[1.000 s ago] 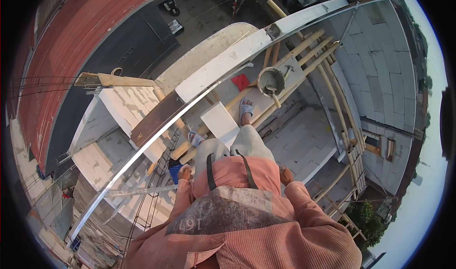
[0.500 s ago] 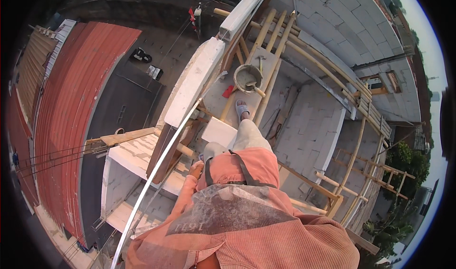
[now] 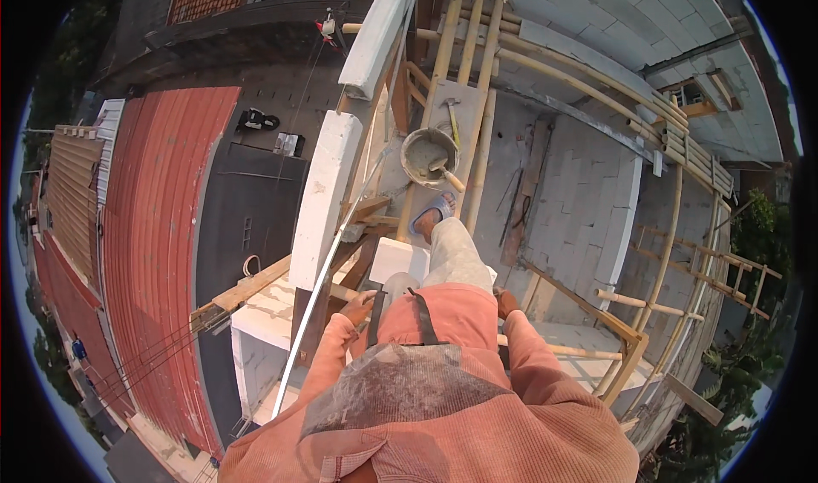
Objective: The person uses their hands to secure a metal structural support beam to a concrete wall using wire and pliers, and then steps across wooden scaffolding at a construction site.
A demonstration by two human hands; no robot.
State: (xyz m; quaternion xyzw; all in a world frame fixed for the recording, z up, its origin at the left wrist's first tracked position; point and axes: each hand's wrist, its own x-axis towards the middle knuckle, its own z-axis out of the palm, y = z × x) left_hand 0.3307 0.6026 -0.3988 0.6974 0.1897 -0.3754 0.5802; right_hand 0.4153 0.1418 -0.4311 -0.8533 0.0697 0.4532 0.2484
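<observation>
My left hand [image 3: 356, 307] hangs beside my left thigh, its fingers curled. Whatever they grip, if anything, is hidden. My right hand [image 3: 506, 302] shows at my right hip, with its fingers mostly out of sight. A pale block [image 3: 399, 260] lies below my knees, partly covered by my legs. Ahead of my sandalled foot stands a round bucket [image 3: 423, 156] with grey mortar in it. A trowel [image 3: 439, 166] rests in the bucket, its wooden handle over the rim. Just beyond lies a hammer [image 3: 453, 118] on the plank.
Bamboo poles [image 3: 483, 155] line the walkway. A pale wall top [image 3: 328, 197] runs along my left, with a long metal straightedge [image 3: 317, 287] slanting beside it. Past the wall is a drop toward a red metal roof [image 3: 175, 253]. Block walls [image 3: 571, 193] stand lower on the right.
My right hand has come into view at my hip. My foot now shows nearer the bucket. The whole view has turned and shifted; a red item by the bucket no longer shows.
</observation>
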